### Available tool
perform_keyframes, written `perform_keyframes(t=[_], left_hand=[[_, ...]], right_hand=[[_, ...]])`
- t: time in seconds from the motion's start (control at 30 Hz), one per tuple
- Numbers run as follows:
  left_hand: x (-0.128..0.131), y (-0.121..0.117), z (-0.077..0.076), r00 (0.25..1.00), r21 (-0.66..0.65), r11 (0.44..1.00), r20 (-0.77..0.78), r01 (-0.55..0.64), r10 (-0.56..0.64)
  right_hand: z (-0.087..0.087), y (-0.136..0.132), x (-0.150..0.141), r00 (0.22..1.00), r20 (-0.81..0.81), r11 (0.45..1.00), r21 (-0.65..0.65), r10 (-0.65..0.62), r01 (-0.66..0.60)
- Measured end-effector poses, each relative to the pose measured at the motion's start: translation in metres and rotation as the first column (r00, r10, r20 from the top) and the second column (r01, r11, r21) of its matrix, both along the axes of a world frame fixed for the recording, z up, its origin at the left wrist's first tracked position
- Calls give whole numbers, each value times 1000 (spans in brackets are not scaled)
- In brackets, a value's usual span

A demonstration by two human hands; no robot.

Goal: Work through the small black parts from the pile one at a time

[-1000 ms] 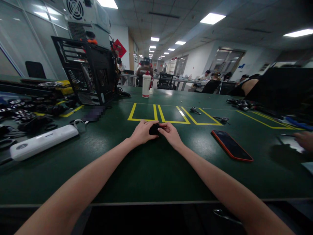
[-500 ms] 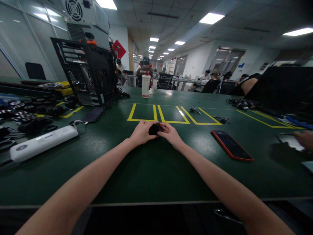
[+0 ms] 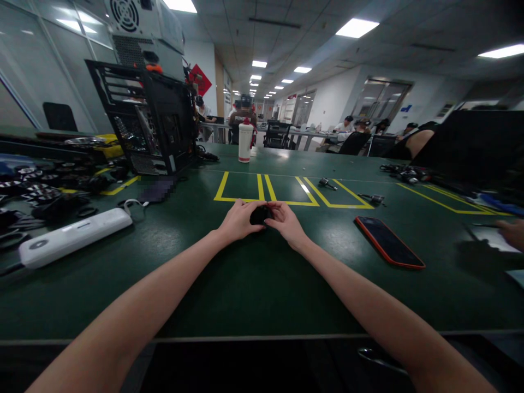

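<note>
Both my hands meet over the green table, just in front of the yellow tape outlines. Between them is a small black part (image 3: 257, 216), mostly covered by fingers; its exact kind I cannot make out. My left hand (image 3: 238, 221) is closed round its left side, thumb at the near edge. My right hand (image 3: 285, 221) pinches its right side with thumb and fingertips. Beyond my right hand, two small dark metal-and-black parts lie apart, one (image 3: 327, 184) inside a taped outline, the other (image 3: 371, 198) at the right end of the outlines.
An orange-edged phone (image 3: 389, 243) lies to the right, a white power strip (image 3: 76, 236) to the left. A black computer case (image 3: 151, 117) and a white bottle (image 3: 245, 143) stand behind. Black parts (image 3: 53, 188) crowd the left. Another person's hand (image 3: 511, 233) is at the right edge.
My right hand's fingers have shifted slightly on the black part, the index finger arching higher. My left hand keeps nearly the same hold. The view has tilted very little.
</note>
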State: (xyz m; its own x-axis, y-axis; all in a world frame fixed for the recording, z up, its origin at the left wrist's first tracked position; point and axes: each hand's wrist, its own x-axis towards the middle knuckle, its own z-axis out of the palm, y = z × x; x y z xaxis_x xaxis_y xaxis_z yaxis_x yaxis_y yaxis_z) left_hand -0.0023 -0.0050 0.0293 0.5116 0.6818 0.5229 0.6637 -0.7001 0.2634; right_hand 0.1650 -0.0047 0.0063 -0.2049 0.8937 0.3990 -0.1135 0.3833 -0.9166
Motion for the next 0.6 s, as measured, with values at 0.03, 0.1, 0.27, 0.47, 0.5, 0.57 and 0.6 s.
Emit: perform_keyframes(t=[0.03, 0.1, 0.27, 0.47, 0.5, 0.57, 0.6], left_hand=[[0, 0, 0, 1000, 0, 1000, 0, -1, 1], [-1, 1, -1, 1000, -1, 1000, -4, -8, 8], [0, 4, -3, 1000, 2, 1000, -10, -17, 17], [-1, 2, -2, 1000, -9, 1000, -19, -24, 24], [-1, 2, -1, 1000, -9, 1000, -19, -25, 25], [-1, 1, -1, 999, -15, 999, -16, -30, 29], [-1, 1, -1, 999, -21, 999, -15, -34, 34]], right_hand=[[0, -1, 0, 1000, -3, 1000, 3, -8, 8], [1, -2, -1, 999, -9, 999, 11, -31, 31], [4, -4, -2, 997, 7, 997, 29, -72, 72], [7, -4, -2, 976, 104, 979, 90, -191, 182], [7, -5, -2, 968, 125, 974, 100, -217, 205], [7, -6, -1, 949, 162, 959, 130, -270, 251], [7, -6, -1, 939, 178, 951, 150, -294, 269]])
